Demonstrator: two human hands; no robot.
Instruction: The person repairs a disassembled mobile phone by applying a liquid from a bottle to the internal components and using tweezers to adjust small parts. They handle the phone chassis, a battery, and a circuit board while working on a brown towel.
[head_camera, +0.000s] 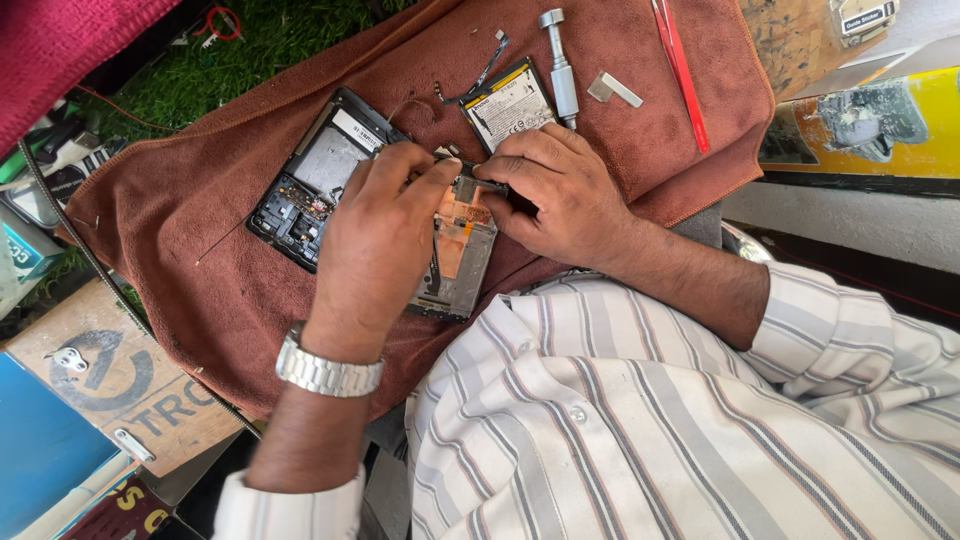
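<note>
Spread on a brown towel (200, 230), the phone is well dismantled: battery (508, 105) and back frame (318, 180) laid aside, screen frame (455, 250) pinched by left hand (375, 245) and right hand (560, 195), reassembly unstarted

phone frames (455, 245) 2 | battery (508, 105) 1 | tweezers (680, 70) 1, perhaps | screwdriver (560, 70) 1

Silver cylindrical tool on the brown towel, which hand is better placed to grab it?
Probably right: the right hand sits just below the silver cylindrical tool, while the left hand is farther off, fingers on the opened phone frame.
</note>
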